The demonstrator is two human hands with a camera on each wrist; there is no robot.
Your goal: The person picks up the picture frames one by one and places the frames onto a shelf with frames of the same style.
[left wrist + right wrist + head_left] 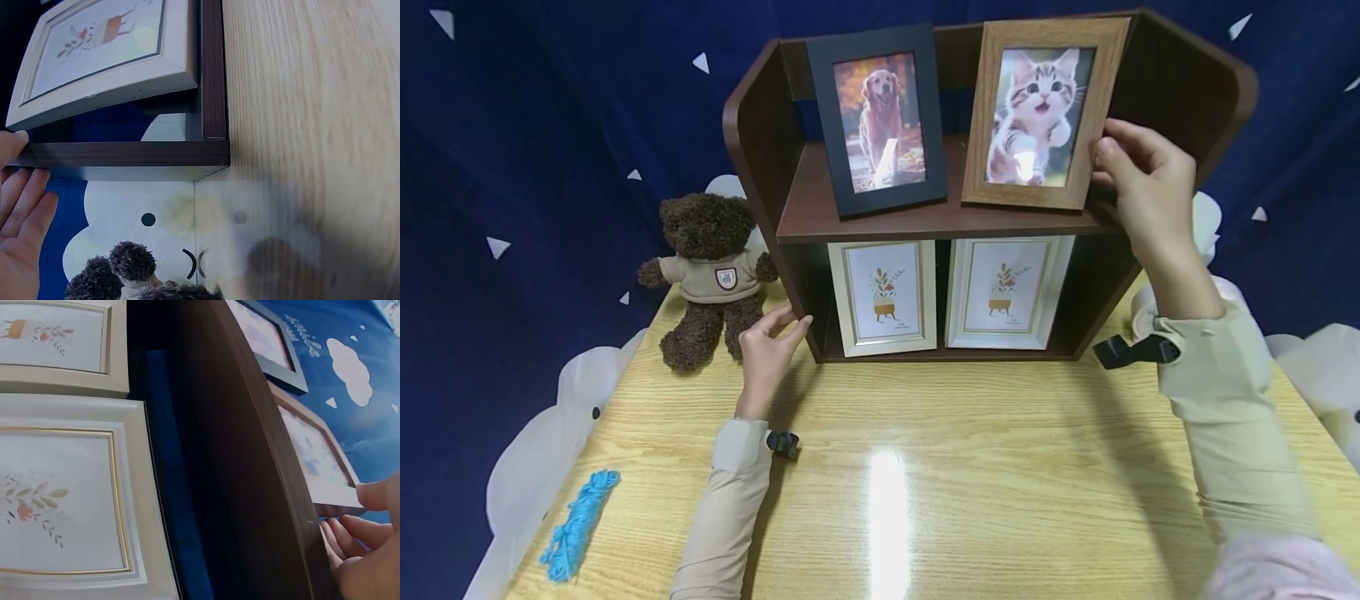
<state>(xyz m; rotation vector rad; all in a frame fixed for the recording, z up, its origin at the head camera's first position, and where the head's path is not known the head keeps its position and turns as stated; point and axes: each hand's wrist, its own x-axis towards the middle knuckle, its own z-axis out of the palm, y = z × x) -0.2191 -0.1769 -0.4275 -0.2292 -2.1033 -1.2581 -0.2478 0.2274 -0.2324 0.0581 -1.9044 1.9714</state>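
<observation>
A small dark brown two-tier shelf [917, 221] stands on the table. On its upper tier, my right hand [1153, 179] pinches the right edge of a wooden photo frame [1097, 108] with a kitten picture, thumb in front and fingers behind. Beside that frame leans a dark photo frame [820, 92] with a dog picture. My left hand [767, 346] grips the shelf's left side panel [125, 154] low down, thumb on one face and fingers on the other. The lower tier holds a cream photo frame [842, 308] and a white photo frame [1060, 283], both with plant pictures.
Left of the shelf sits a brown teddy bear [722, 275] in a beige top. A blue yarn bundle [578, 527] lies near the left table edge. Behind the right forearm, a white object [1142, 312] is partly hidden. A dark blue curtain [550, 167] hangs behind.
</observation>
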